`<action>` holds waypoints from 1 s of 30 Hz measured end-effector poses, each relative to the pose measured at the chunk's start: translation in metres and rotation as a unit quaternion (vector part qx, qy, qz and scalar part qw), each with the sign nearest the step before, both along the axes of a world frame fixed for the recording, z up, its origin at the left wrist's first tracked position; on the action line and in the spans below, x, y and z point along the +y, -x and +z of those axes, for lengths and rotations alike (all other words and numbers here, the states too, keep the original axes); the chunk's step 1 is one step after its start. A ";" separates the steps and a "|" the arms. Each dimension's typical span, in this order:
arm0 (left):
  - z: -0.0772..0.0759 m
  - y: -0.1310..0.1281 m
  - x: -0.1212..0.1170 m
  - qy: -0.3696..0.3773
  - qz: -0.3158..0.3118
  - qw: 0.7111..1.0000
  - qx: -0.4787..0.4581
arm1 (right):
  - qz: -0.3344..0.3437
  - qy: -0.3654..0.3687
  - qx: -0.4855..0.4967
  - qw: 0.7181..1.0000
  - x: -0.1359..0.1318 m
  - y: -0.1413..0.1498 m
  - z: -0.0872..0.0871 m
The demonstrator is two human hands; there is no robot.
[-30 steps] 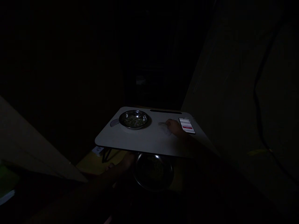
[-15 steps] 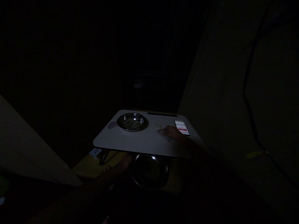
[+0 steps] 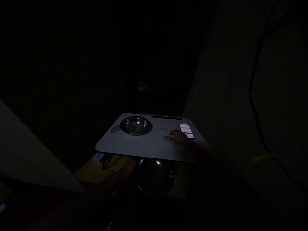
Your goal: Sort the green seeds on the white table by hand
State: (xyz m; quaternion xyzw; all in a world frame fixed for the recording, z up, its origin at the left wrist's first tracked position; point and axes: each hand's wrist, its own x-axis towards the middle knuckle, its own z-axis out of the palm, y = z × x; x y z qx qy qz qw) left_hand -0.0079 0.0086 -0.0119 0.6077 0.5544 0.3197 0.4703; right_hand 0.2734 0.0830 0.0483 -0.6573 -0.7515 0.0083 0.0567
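My right hand [image 3: 179,137] is over the right half of a white lap table [image 3: 134,146], thumb and forefinger apart, with nothing visible between them. Under its fingertips is a flat greyish patterned patch [image 3: 168,139]; I cannot tell whether it is loose or printed. A small pale flat piece [image 3: 163,130] lies just beyond. A steel bowl [image 3: 122,125] with small green bits in it stands on the table's left half. Below the near edge, my left hand [image 3: 130,165] is beside the rim of a second steel bowl [image 3: 172,179], which holds greenish contents. Darkness hides its fingers.
A phone [image 3: 187,131] with a lit screen lies at the table's right. Along the far edge runs a dark slot [image 3: 166,117]. A yellowish surface [image 3: 91,170] shows beneath the table. A wall [image 3: 231,112] with a hanging dark cable [image 3: 257,118] rises at the right.
The fingers of my right hand have spread and shifted slightly off the patterned patch, which looks flatter now. My left hand and both bowls stay about where they were.
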 end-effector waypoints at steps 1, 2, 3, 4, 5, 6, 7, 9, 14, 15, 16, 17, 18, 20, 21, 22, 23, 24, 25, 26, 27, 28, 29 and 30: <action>-0.001 0.001 0.000 0.000 0.003 1.000 0.003 | -0.005 0.002 -0.003 1.000 0.000 0.001 0.001; -0.001 0.001 0.000 0.002 0.001 1.000 0.003 | -0.010 0.005 -0.006 1.000 -0.001 0.002 0.001; -0.001 0.001 0.000 0.008 -0.004 1.000 0.002 | -0.012 0.011 -0.007 1.000 0.000 0.003 0.002; -0.001 0.002 -0.001 0.014 -0.010 1.000 0.000 | -0.013 0.017 -0.006 1.000 0.000 0.004 0.002; 0.000 0.002 -0.001 0.016 -0.015 1.000 -0.003 | -0.012 0.022 -0.005 1.000 0.000 0.006 0.003; 0.001 0.002 -0.002 0.014 -0.017 1.000 -0.003 | -0.010 0.028 -0.004 1.000 0.001 0.007 0.003; 0.002 0.002 -0.003 0.008 -0.017 1.000 -0.001 | -0.008 0.031 -0.001 0.999 0.002 0.008 0.002; 0.003 0.002 -0.004 -0.005 -0.013 1.000 0.007 | -0.002 0.032 0.003 0.999 0.002 0.009 0.002; -0.002 0.007 -0.002 0.041 0.011 0.999 0.019 | -0.006 -0.015 0.037 0.999 0.003 0.022 0.009; -0.002 0.009 -0.002 0.050 0.006 0.999 0.015 | 0.001 -0.035 0.053 0.998 0.004 0.029 0.013; -0.002 0.011 -0.002 0.052 0.001 0.999 0.008 | 0.012 -0.058 0.069 0.996 0.005 0.037 0.018; -0.001 0.013 -0.002 0.049 -0.005 0.999 0.002 | 0.028 -0.078 0.083 0.993 0.007 0.047 0.024; 0.001 0.014 -0.002 0.043 -0.002 0.999 -0.001 | 0.049 -0.093 0.094 0.990 0.010 0.058 0.030; 0.006 0.016 -0.004 0.034 0.018 0.999 -0.014 | 0.090 -0.113 0.105 0.984 0.018 0.083 0.041; 0.008 0.016 -0.005 0.025 0.024 0.999 -0.007 | 0.115 -0.116 0.100 0.981 0.023 0.096 0.045; 0.010 0.016 -0.005 0.014 0.037 0.999 -0.008 | 0.131 -0.113 0.090 0.981 0.028 0.110 0.049; 0.012 0.016 -0.006 0.011 0.031 0.999 -0.010 | 0.147 -0.108 0.079 0.980 0.034 0.122 0.051; 0.012 0.016 -0.007 0.015 0.023 1.000 -0.006 | 0.163 -0.105 0.067 0.979 0.040 0.134 0.051; 0.012 0.017 -0.007 0.031 0.014 0.999 0.006 | 0.175 -0.102 0.054 0.978 0.046 0.145 0.051; 0.012 0.017 -0.007 0.056 0.003 0.998 0.008 | 0.185 -0.096 0.043 0.977 0.052 0.156 0.049; 0.011 0.019 -0.008 0.060 0.004 0.998 0.013 | 0.190 -0.087 0.031 0.977 0.058 0.165 0.047; 0.011 0.020 -0.008 0.069 0.000 0.997 0.019 | 0.190 -0.072 0.019 0.979 0.063 0.173 0.043; 0.010 0.022 -0.008 0.073 -0.002 0.997 0.019 | 0.190 -0.056 0.010 0.980 0.069 0.180 0.039; 0.010 0.025 -0.008 0.075 -0.004 0.997 0.020 | 0.191 -0.039 0.006 0.981 0.073 0.187 0.035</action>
